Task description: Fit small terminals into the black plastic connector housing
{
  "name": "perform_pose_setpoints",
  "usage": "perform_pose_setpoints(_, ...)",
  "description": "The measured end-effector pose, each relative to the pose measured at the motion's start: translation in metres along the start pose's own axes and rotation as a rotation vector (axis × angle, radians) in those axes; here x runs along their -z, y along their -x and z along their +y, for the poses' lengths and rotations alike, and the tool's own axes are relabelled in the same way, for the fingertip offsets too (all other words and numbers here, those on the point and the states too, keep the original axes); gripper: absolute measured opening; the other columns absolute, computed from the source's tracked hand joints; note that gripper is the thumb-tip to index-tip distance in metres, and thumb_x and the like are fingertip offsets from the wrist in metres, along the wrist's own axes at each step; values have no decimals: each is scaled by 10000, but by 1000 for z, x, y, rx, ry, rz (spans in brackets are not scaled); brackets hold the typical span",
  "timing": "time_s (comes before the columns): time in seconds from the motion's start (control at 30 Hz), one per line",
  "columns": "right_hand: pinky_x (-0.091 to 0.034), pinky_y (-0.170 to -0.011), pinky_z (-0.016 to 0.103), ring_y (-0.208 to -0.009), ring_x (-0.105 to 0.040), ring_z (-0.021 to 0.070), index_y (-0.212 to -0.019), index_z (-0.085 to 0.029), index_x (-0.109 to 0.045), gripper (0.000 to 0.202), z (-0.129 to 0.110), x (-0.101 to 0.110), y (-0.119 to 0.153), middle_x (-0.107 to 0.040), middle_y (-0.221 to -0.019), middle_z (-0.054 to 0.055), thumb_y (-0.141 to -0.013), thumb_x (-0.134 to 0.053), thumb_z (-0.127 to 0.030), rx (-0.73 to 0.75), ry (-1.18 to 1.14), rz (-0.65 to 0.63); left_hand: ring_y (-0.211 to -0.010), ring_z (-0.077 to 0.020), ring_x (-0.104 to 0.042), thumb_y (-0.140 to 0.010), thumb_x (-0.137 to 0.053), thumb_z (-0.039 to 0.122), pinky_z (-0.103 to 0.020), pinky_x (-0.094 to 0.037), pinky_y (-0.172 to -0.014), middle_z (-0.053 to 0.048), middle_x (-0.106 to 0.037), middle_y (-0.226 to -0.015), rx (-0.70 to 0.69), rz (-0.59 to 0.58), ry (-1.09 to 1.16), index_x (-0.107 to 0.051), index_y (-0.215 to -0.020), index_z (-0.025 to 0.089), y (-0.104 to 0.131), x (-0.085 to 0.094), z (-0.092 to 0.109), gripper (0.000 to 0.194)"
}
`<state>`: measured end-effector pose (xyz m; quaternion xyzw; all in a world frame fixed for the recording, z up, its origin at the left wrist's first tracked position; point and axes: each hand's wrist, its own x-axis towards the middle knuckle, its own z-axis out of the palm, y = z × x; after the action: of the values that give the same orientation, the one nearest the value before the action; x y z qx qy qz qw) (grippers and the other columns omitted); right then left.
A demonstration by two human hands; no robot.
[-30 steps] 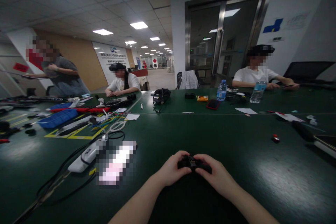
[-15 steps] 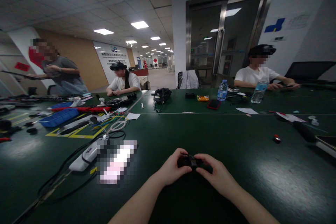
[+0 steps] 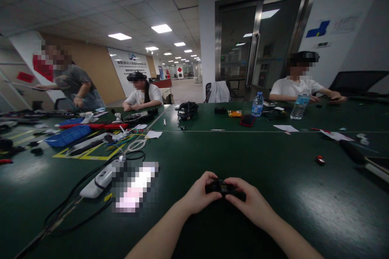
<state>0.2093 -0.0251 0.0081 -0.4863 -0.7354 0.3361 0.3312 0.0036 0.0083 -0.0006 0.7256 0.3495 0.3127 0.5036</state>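
A small black device [image 3: 224,187] with a lighter detail in its middle is held low over the near side of the green table. My left hand [image 3: 199,194] grips its left end between thumb and fingers. Its right end is pinched the same way by my right hand [image 3: 249,200]. The fingers cover both ends, so its full shape and exact kind cannot be made out.
Left of my hands lie a white power strip [image 3: 99,180] with black cables and a blurred-out lit screen [image 3: 138,188]. A blue tray [image 3: 68,135] stands farther left. Water bottles [image 3: 257,104] and a red-edged phone [image 3: 247,120] are across the table. Co-workers sit opposite.
My right thumb and fingers have shifted slightly on the black device, and more of its right part shows. My left hand stays put. The standing person at far left has lowered an arm.
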Motion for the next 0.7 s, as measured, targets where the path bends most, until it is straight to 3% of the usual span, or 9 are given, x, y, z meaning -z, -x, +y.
perform_pose_setpoints(0.3,-454,-898,346,-1056,-543,196,-1080,-285,-577,287,3,-1,-2,-579,-1118,2,-795,-598,-270,20,5,-17,-924,-184,-585,-752,-651,130,-320,-443,-816,-22,-598,-961,-7,-19,-12,-426,-1109,201,1,0,2,428)
perform_pose_setpoints(0.57,-437,-916,358,-1048,-545,208,-1008,-279,-624,245,-9,1,0,-567,-1114,14,-766,-615,-241,-8,15,-22,-966,-200,-575,-740,-665,157,-350,-440,-839,-38,-592,-1006,-8,-37,24,-411,-1182,215,1,1,0,513)
perform_pose_setpoints(0.7,-439,-908,343,-1030,-551,203,-985,-271,-633,221,-11,1,-1,-571,-1094,19,-768,-612,-234,-11,12,-28,-958,-205,-569,-723,-681,169,-356,-432,-843,-44,-586,-1010,-15,-23,-22,-471,-1144,207,0,1,-2,472)
